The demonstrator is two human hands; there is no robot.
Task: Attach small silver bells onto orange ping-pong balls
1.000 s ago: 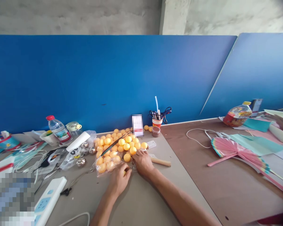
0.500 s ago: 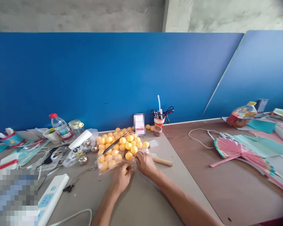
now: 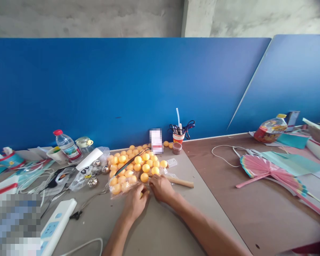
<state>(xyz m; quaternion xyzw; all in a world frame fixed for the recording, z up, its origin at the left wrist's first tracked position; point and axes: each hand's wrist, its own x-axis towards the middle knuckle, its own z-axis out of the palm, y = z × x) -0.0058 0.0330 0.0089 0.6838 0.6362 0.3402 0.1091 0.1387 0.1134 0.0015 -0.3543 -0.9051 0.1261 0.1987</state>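
My left hand [image 3: 136,201] is closed at the near edge of a pile of orange ping-pong balls [image 3: 128,173]. A small yellowish bit shows between its thumb and fingers, too hidden to name. Just to its right, my right hand [image 3: 162,188] has its fingers curled together, and what they hold, if anything, is hidden. Clear plastic bags [image 3: 118,195] wrap part of the pile. A long dark thin tool [image 3: 128,163] lies across the balls. Beyond my right hand, a bundle of wooden sticks [image 3: 182,182] rests on the desk.
Foil-like silver balls [image 3: 93,182], a red-capped water bottle [image 3: 69,147] and a glass jar [image 3: 84,145] stand left, with a power strip [image 3: 58,222] nearer. Behind are a paper cup of tools [image 3: 178,138] and a small brown tub [image 3: 177,148]. A pink fan [image 3: 269,169] lies right.
The camera view has shifted slightly, moving the scene a little left. My right hand has drawn slightly closer to my left hand, uncovering more of the wooden sticks.
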